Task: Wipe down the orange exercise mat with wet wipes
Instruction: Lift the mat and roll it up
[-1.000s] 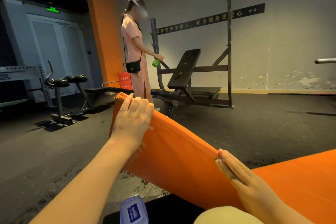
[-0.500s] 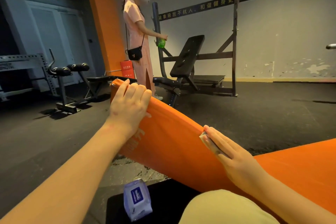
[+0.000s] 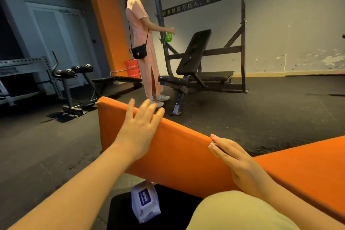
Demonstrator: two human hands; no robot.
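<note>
**Both your hands lay flat against the raised mat**

The orange exercise mat [image 3: 186, 164] stood lifted on edge in front of you. Its top edge ran from the far left corner down towards the near right, where the rest of it spread out flatter.

Your left hand [image 3: 138, 129] was at that top edge, near the left corner. The palm faced the near side of the mat and the fingers were straight and spread, reaching up past the edge and gripping nothing. Whether the palm actually pressed the surface could not be told. Your left forearm stretched in from the near left.

Your right hand [image 3: 237, 160] lay further right along the same edge, with its fingers straight, close together and pointing up to the left. Under the fingertips a folded wet wipe [image 3: 212, 145] was pressed flat against the mat just below the edge. It was held by pressure, not by curled fingers.

Below the mat, between your arms, a pack of wet wipes [image 3: 144, 201] lay on a black pad [image 3: 171, 209]. Your knee [image 3: 235, 213], in pale yellow cloth, sat at the near right.

Far behind, another person [image 3: 141, 43] stood beside a weight bench [image 3: 194, 56], holding a green spray bottle [image 3: 168, 37].
</note>
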